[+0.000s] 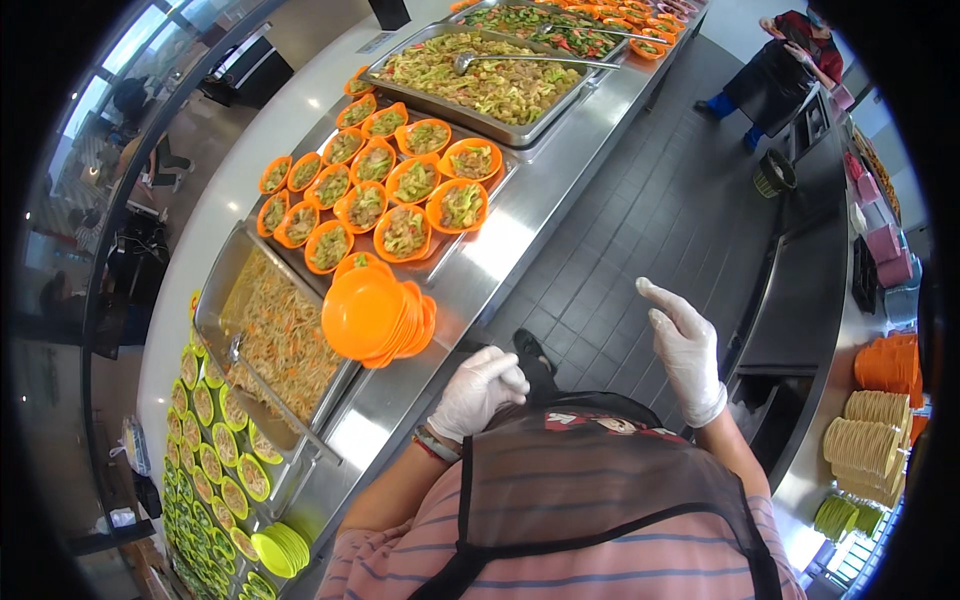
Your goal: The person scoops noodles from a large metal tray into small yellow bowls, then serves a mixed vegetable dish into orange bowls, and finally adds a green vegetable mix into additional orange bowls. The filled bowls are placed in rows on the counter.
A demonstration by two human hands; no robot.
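Observation:
My left hand (480, 391), in a clear glove, is curled near the steel counter's edge, with nothing seen in it. Raised over the floor at the right, my right hand (682, 349), also gloved, has its fingers apart and holds nothing. A leaning stack of orange bowls (371, 315) stands on the counter just beyond my left hand. Behind it are several orange bowls filled with cauliflower and meat (405, 230). A deep steel tray of shredded noodle-like food (281, 330) holds a long-handled ladle (289, 412). A larger tray of cauliflower (480, 79) holds another ladle (536, 61).
Green plates of food (225, 465) and a green plate stack (281, 550) line the near left. A co-worker (787, 71) stands far down the tiled aisle (600, 247) near a basket (774, 174). Stacked yellow dishes (866, 446) and orange dishes (889, 367) stand on the right counter.

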